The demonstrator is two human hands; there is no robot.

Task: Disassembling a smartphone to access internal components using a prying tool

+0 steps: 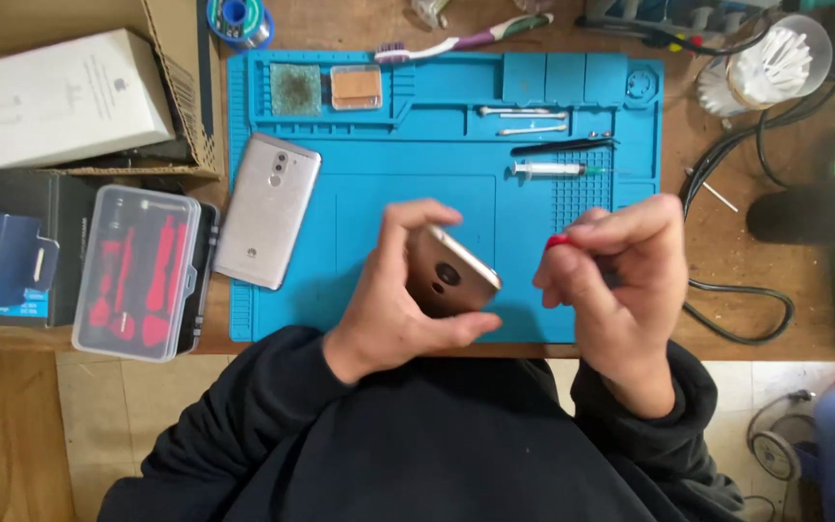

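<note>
Both arms come in from below in black sleeves, elbows out, forearms angled toward each other. The left hand (393,300) is raised, palm turned inward, thumb low and fingers curled over the top in a firm clasp. The right hand (611,275) sits just beside it, fingers bunched tight, thumb and forefinger pinched together near the left.

Phone in my left hand (393,300): gold phone (451,274), smooth satin metal.
Left of mat: silver phone (268,210), matt metal.
Mat (388,193): blue, matt, rubbery.
Bench under mat: table (727,290), worn wood.
Left of silver phone: tool case (137,271), glossy clear plastic.
</note>
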